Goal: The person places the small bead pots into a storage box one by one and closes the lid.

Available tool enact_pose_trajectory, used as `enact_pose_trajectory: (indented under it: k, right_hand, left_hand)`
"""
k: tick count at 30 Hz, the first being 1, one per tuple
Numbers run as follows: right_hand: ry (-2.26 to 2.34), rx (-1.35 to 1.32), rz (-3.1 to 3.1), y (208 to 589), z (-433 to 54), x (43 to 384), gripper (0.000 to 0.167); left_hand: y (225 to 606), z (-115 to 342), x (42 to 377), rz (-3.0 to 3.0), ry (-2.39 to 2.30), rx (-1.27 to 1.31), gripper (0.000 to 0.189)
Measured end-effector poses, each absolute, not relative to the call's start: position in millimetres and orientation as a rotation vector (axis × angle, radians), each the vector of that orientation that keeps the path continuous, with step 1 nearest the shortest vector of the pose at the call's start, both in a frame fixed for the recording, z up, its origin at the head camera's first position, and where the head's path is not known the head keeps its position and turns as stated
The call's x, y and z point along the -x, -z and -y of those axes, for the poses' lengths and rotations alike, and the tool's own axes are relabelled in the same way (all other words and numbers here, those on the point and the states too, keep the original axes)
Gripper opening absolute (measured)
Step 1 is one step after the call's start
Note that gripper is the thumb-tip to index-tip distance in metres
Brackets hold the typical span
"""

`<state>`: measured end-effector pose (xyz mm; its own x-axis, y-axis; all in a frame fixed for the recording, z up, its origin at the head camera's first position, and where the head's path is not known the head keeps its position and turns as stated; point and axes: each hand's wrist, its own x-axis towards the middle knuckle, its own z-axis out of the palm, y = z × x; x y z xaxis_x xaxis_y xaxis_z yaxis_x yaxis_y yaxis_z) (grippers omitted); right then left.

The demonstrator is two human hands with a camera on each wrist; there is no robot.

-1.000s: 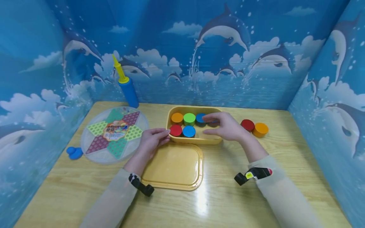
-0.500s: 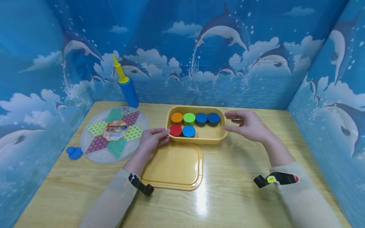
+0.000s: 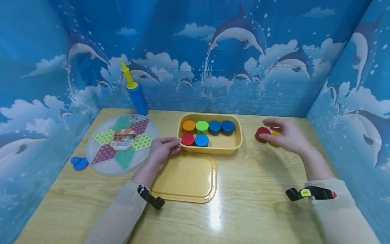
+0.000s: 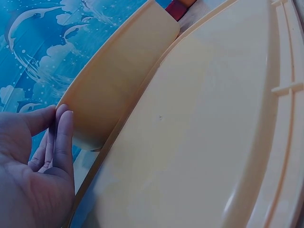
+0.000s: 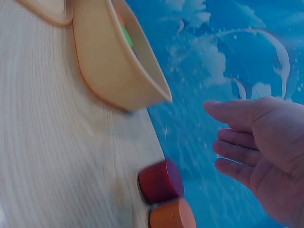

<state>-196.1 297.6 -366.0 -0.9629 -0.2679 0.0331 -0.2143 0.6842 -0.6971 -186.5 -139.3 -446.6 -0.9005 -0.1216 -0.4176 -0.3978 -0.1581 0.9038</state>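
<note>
My left hand [image 3: 162, 149] pinches the near left corner of a yellow plastic box [image 3: 223, 150]; the left wrist view shows thumb and fingertips at its rim [image 4: 71, 90]. Inside stand small round lidded tubs: an orange tub [image 3: 189, 126], a green tub [image 3: 202, 127], two dark blue tubs [image 3: 228, 127], a red tub [image 3: 187, 139] and a light blue tub [image 3: 201, 140]. To the right, my right hand [image 3: 287, 136] hovers with fingers apart over a dark red tub [image 3: 261, 135] and an orange tub [image 3: 274, 141], partly hidden behind it. Nothing is between its fingers.
A flat yellow lid [image 3: 184, 178] lies in front of the box. At the left are a round Chinese checkers board [image 3: 122, 144] in a clear case, a small blue piece [image 3: 80, 163] and an upright blue and yellow hand pump [image 3: 137, 96]. Dolphin-print cloth [image 3: 189, 51] encloses the table.
My right hand has moved right, leaving a dark blue tub in the box's back right corner, and is now over the two loose tubs. The left hand stays at the box.
</note>
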Motion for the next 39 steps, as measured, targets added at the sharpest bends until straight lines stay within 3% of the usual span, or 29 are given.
enact_pose_trajectory:
  k: [9, 18, 25, 39]
  right_hand:
    - [1.075, 0.308, -2.896, 378.4, -331.3, 197.7, 0.062]
    - [0.913, 0.243, -2.889, 399.5, -350.1, 199.9, 0.086]
    - [1.131, 0.186, -2.783, 421.5, -354.9, 203.6, 0.086]
    - [1.111, 0.123, -2.856, 431.6, -358.4, 204.9, 0.076]
  left_hand:
    - [446.4, 139.4, 185.4, -1.906, -2.190, 0.578, 0.031]
    - [444.4, 138.5, 184.7, -1.921, -2.169, 0.587, 0.032]
    - [445.9, 138.8, 184.6, -1.913, -2.179, 0.577, 0.032]
    - [446.6, 138.5, 185.0, -1.897, -2.203, 0.582, 0.029]
